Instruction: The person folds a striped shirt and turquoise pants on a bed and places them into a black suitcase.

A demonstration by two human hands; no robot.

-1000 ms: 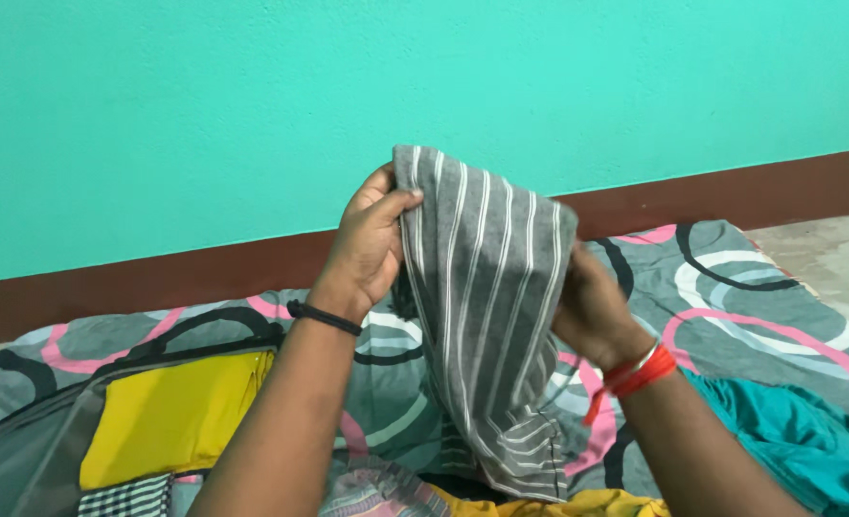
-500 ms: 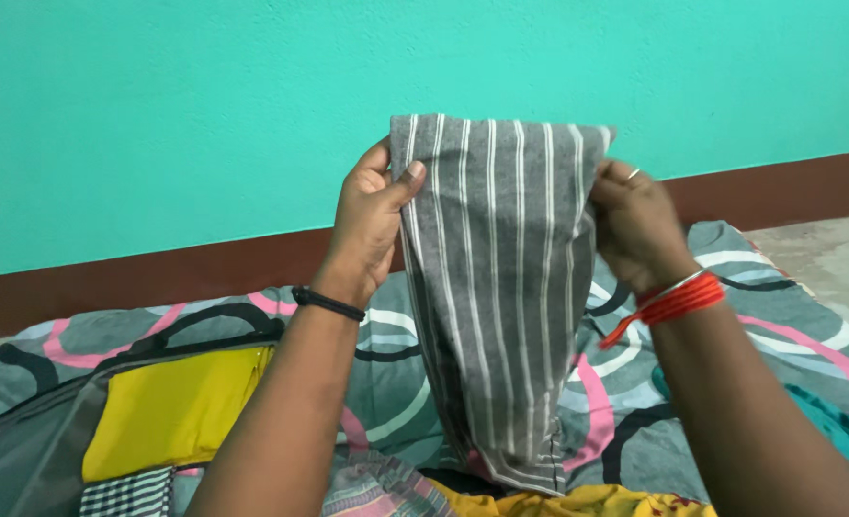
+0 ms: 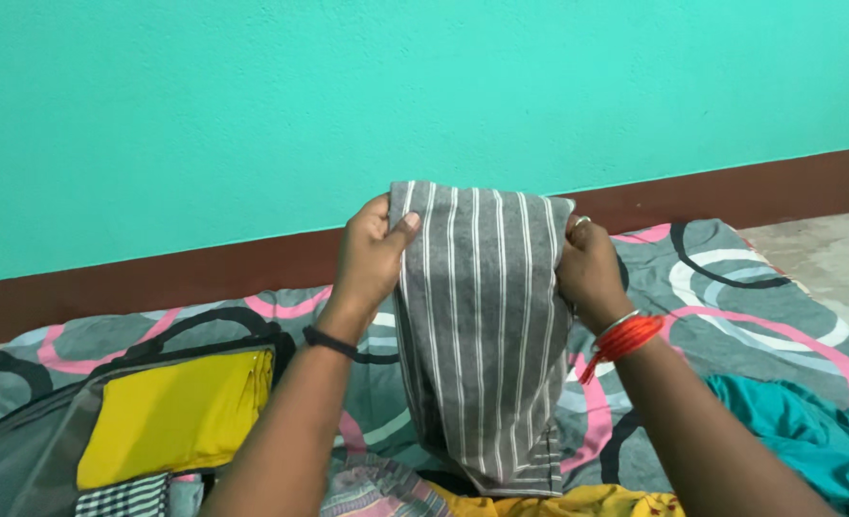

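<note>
The left hand (image 3: 372,251) holds the top left corner of a grey striped cloth (image 3: 482,325). Its thumb presses on the front of the cloth and its fingers are tucked behind, so the hand is closed tight on it. The right hand (image 3: 589,268) holds the top right corner the same way, pinched shut on the edge (a thin ring shows on one finger). Both hands hold the cloth up in the air in the middle of the view, and it hangs straight down between the two arms. Its white stripes run up and down. The bottom end of the cloth reaches the pile of clothes near the person.

A black band (image 3: 329,342) sits on the left wrist. Red threads (image 3: 623,337) are tied around the right wrist.

Under the hands lies a bedsheet (image 3: 731,287) with grey, pink, black and white curvy shapes. On the left is an open bag (image 3: 22,460) with a folded yellow cloth (image 3: 175,416) inside, and a small black and white checked cloth (image 3: 123,498) lies just near it. On the right, near the person, is a blue-green cloth (image 3: 807,431). Far behind everything stands a bright green wall (image 3: 252,96) with a dark brown strip (image 3: 156,278) along its bottom.
</note>
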